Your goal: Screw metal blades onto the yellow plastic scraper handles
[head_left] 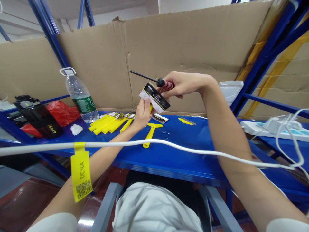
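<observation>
Here, slender screwdriver (160, 82), rectangular card (154, 98)

A loose, pale whitish top (154, 209) is worn, its cloth creased into soft folds at the near side. Forearms (108, 161), left hand (143, 113) and right hand (180, 83) are left uncovered by the plain, pale left sleeve (56, 223) and right sleeve (286, 225).

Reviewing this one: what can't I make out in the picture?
Head view throughout:
Card: its fine print is too small to read.
Yellow piece showing below the card: mostly hidden by card and left grip.
Screwdriver: part of its handle is covered by the right grip.
Bits on the blue shelf: too small to identify.
White power strip: cut off by the right edge.
</observation>
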A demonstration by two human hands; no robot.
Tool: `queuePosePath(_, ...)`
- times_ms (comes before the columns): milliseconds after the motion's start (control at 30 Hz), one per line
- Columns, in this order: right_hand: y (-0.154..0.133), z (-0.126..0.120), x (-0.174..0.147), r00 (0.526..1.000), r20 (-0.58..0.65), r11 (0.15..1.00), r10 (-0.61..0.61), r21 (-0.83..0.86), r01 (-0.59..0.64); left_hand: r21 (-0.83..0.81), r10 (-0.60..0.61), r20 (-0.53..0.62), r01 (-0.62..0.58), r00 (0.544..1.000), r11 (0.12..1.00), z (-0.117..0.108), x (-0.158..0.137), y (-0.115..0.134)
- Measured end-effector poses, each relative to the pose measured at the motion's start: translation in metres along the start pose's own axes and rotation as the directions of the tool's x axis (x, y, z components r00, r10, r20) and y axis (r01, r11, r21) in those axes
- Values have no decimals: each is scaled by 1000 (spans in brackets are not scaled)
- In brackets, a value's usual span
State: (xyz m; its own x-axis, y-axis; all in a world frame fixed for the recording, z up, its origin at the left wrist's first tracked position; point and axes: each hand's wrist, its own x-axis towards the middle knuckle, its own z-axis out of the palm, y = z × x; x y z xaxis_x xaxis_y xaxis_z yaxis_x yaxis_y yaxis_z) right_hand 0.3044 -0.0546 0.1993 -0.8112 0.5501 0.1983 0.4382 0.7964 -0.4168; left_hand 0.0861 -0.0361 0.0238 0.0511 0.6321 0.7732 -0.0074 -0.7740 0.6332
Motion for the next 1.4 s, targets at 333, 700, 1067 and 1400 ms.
queuePosePath(333, 7, -1, 2, 994, -112, 998, -5, 59, 11, 13, -6, -35, 7, 999, 1000, -3, 4, -5)
queuePosePath(700, 3, -1, 6, 999, -36, 999, -5, -40, 3, 13, -5, -35, 6, 999, 1000, -4, 4, -3)
queuePosePath(1067, 9, -2, 3, 999, -30, 1000, -12, -4, 12, -15, 38, -121, -40, 992, 999, 1, 6, 3)
queuePosePath(1400, 4, 3, 4, 998, -67, 1000, 10, 7, -9, 26, 79, -137, -76, 987, 997, -1, 4, 2)
